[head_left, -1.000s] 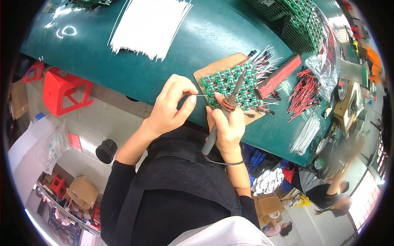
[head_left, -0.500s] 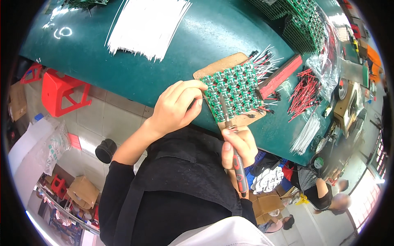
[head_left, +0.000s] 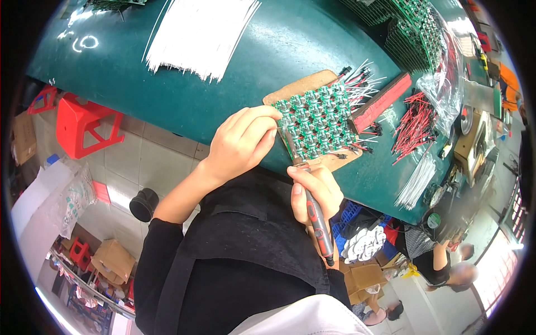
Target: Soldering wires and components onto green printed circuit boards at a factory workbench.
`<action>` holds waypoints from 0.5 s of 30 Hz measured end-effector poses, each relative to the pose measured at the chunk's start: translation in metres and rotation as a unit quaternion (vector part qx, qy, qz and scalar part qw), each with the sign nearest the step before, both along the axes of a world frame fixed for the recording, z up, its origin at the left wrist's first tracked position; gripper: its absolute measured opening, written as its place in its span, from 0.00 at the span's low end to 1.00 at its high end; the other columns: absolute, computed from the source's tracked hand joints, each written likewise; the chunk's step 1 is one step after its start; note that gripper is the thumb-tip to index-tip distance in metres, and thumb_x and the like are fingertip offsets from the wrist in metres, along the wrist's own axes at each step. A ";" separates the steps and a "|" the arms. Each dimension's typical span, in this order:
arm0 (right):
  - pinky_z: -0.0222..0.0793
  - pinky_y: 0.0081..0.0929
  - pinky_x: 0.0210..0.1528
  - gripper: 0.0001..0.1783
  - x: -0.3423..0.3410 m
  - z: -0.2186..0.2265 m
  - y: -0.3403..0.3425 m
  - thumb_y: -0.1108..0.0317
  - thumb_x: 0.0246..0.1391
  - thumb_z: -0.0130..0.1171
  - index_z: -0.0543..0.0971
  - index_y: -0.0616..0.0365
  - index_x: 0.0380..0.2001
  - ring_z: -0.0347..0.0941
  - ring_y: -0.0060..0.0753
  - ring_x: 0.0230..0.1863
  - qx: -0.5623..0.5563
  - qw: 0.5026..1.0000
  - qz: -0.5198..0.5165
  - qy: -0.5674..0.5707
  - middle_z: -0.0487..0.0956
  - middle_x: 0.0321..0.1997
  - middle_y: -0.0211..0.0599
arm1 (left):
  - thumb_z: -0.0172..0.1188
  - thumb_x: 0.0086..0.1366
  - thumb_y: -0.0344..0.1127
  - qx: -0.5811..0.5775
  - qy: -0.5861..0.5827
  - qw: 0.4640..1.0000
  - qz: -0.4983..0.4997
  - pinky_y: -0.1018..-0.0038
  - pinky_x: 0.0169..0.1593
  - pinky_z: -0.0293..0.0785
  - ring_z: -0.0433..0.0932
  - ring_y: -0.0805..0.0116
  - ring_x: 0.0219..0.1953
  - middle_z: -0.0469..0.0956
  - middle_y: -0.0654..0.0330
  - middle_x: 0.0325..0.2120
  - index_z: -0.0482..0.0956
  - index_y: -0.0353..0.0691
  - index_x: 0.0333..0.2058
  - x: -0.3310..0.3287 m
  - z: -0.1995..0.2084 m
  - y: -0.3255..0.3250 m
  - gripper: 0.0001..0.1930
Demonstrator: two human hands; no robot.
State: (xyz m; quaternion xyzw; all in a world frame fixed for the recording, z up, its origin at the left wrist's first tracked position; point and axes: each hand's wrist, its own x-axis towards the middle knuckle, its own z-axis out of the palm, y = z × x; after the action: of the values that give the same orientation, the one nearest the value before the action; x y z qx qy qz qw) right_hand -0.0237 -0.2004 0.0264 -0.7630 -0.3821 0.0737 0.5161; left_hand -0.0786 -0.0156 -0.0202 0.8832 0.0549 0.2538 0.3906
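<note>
My right hand (head_left: 322,195) grips a soldering iron (head_left: 316,220) by its grey and red handle. The iron's metal tip reaches the near left edge of a panel of small green circuit boards (head_left: 317,124). Beside that same edge, my left hand (head_left: 240,142) is closed in a pinch, with what looks like a thin wire between its fingertips, close to the iron's tip. Under the panel lies a brown backing board (head_left: 301,87). Red, black and white leads with black connectors (head_left: 363,84) stick out from the panel's far right side.
A red bar (head_left: 381,103) lies against the panel's right side. Beyond it are piles of red-black wires (head_left: 414,125) and white wires (head_left: 416,181). White strips (head_left: 201,33) lie at the back left, stacked green boards (head_left: 413,39) at the back right. Other people sit at the lower right.
My right hand and the soldering iron have moved left, bringing the tip from over the panel's middle to its left edge near my left fingers. My left hand has hardly moved.
</note>
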 end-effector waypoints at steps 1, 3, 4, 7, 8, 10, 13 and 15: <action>0.75 0.27 0.32 0.12 0.000 0.000 -0.001 0.76 0.46 0.60 0.83 0.64 0.36 0.76 0.36 0.26 0.025 1.000 -0.013 -0.007 0.76 0.23 0.38 | 0.62 0.55 0.23 -0.016 -0.001 1.000 -0.003 0.68 0.39 0.76 0.79 0.59 0.37 0.79 0.57 0.38 0.74 0.37 0.32 -0.001 0.001 0.000 0.07; 0.75 0.29 0.32 0.11 0.001 -0.003 -0.002 0.74 0.52 0.59 0.82 0.66 0.40 0.76 0.36 0.25 0.078 0.994 -0.048 -0.051 0.77 0.24 0.38 | 0.62 0.55 0.22 -0.031 -0.003 0.999 -0.005 0.69 0.40 0.76 0.80 0.60 0.38 0.80 0.56 0.38 0.74 0.37 0.31 -0.001 0.003 0.002 0.07; 0.75 0.29 0.31 0.15 0.001 -0.002 -0.004 0.67 0.56 0.63 0.79 0.62 0.46 0.76 0.37 0.23 0.070 0.997 -0.040 -0.009 0.80 0.28 0.40 | 0.62 0.54 0.23 -0.061 -0.005 0.998 -0.009 0.68 0.40 0.76 0.79 0.59 0.37 0.79 0.56 0.39 0.74 0.37 0.31 -0.002 0.004 0.002 0.07; 0.73 0.34 0.42 0.23 0.007 -0.014 0.005 0.54 0.44 0.71 0.75 0.53 0.39 0.76 0.41 0.37 0.005 0.995 -0.062 -0.080 0.83 0.45 0.40 | 0.62 0.54 0.23 -0.122 -0.009 0.992 0.009 0.67 0.40 0.76 0.79 0.59 0.36 0.78 0.56 0.38 0.73 0.38 0.31 -0.005 0.011 -0.001 0.07; 0.66 0.35 0.50 0.21 0.009 -0.013 0.004 0.58 0.47 0.73 0.71 0.52 0.35 0.73 0.43 0.49 -0.102 0.979 -0.046 -0.171 0.82 0.49 0.45 | 0.62 0.54 0.23 -0.153 -0.009 0.988 0.033 0.67 0.40 0.75 0.78 0.59 0.35 0.77 0.56 0.37 0.73 0.38 0.31 -0.007 0.013 -0.002 0.07; 0.63 0.36 0.53 0.23 0.010 -0.019 0.015 0.62 0.42 0.75 0.70 0.50 0.35 0.71 0.46 0.52 -0.137 0.970 -0.047 -0.197 0.81 0.51 0.43 | 0.61 0.55 0.22 -0.156 -0.032 0.984 0.077 0.69 0.36 0.74 0.77 0.62 0.32 0.75 0.57 0.32 0.74 0.37 0.32 -0.005 0.015 -0.004 0.07; 0.66 0.37 0.51 0.20 0.015 -0.014 0.016 0.70 0.45 0.72 0.69 0.51 0.35 0.74 0.47 0.46 -0.119 0.968 -0.051 -0.216 0.82 0.48 0.46 | 0.62 0.55 0.21 -0.127 0.019 0.989 0.067 0.70 0.31 0.71 0.73 0.62 0.28 0.71 0.58 0.28 0.78 0.37 0.34 0.001 0.014 -0.007 0.08; 0.68 0.41 0.51 0.20 0.019 -0.010 0.016 0.73 0.47 0.68 0.66 0.52 0.37 0.76 0.48 0.42 -0.060 0.972 -0.059 -0.217 0.82 0.46 0.47 | 0.64 0.53 0.22 -0.129 0.012 0.990 0.055 0.69 0.31 0.70 0.72 0.62 0.27 0.70 0.58 0.27 0.79 0.38 0.35 0.006 0.014 -0.013 0.10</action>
State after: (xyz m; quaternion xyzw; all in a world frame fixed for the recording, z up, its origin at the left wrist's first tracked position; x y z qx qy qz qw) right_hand -0.0051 -0.1847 0.0167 -0.8118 -0.4340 -0.1014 0.3772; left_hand -0.0723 -0.0284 -0.0067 0.8239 0.1405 0.2549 0.4864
